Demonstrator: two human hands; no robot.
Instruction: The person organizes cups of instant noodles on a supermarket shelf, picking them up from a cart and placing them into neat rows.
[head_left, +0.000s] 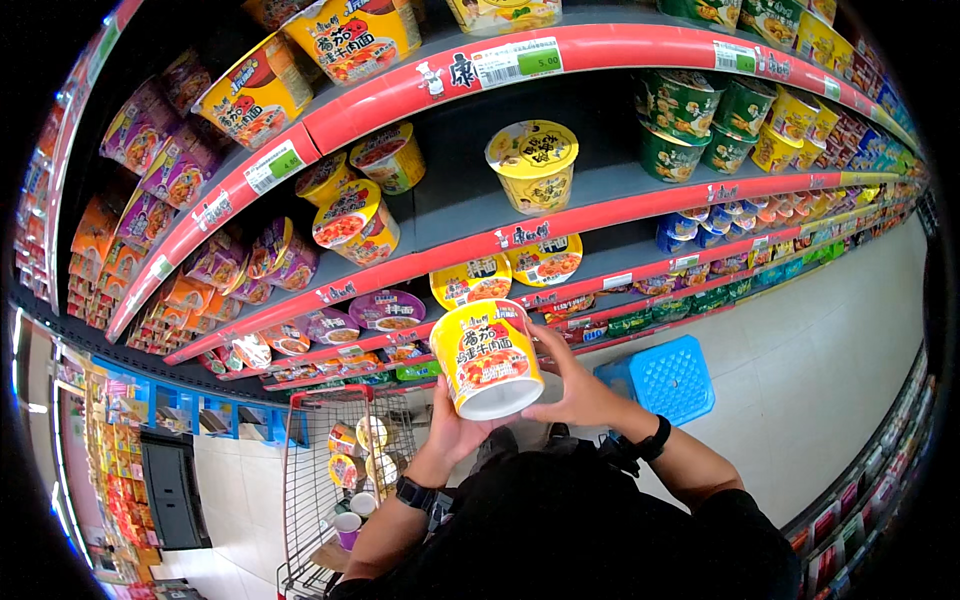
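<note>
Between my two hands I hold a yellow instant noodle tub (487, 358), tilted so that its white base faces me. My left hand (454, 431) cups it from the lower left, fingers partly hidden behind it. On the other side, my right hand (574, 390) grips its right wall, with the thumb near the base. Directly ahead, a lone pale yellow noodle tub (534, 165) stands on the middle shelf. To its left is another yellow and red tub (356, 221) of a similar design. Yellow noodle bowls (546, 261) stand on the shelf just beyond my hands.
A wire shopping cart (296, 465) with several noodle tubs in it stands at my left. At my right, a blue plastic stool (673, 379) is on the tiled floor (795, 367). Red-edged shelves (435, 259) curve across the front. Green tubs (679, 112) are stacked farther right.
</note>
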